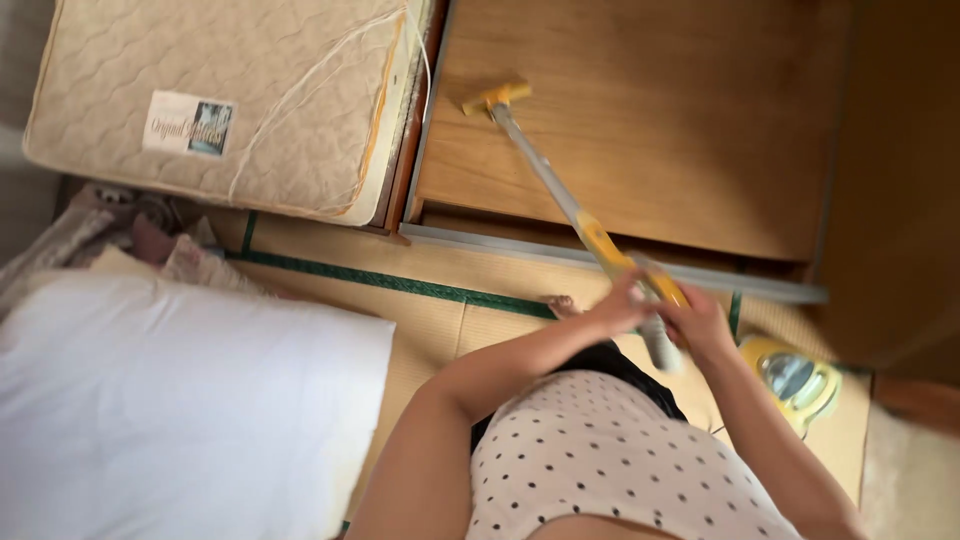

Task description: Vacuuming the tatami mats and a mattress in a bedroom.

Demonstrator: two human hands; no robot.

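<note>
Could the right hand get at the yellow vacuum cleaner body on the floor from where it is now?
Probably yes. The right hand grips the vacuum wand, and the yellow vacuum cleaner body sits just below and beside it on the tatami mat, with nothing between them. It would have to release the wand first.

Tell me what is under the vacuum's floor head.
The yellow floor head rests on bare wooden flooring. Both hands, left hand and right hand, grip the wand. The wood directly beneath the head is hidden.
</note>
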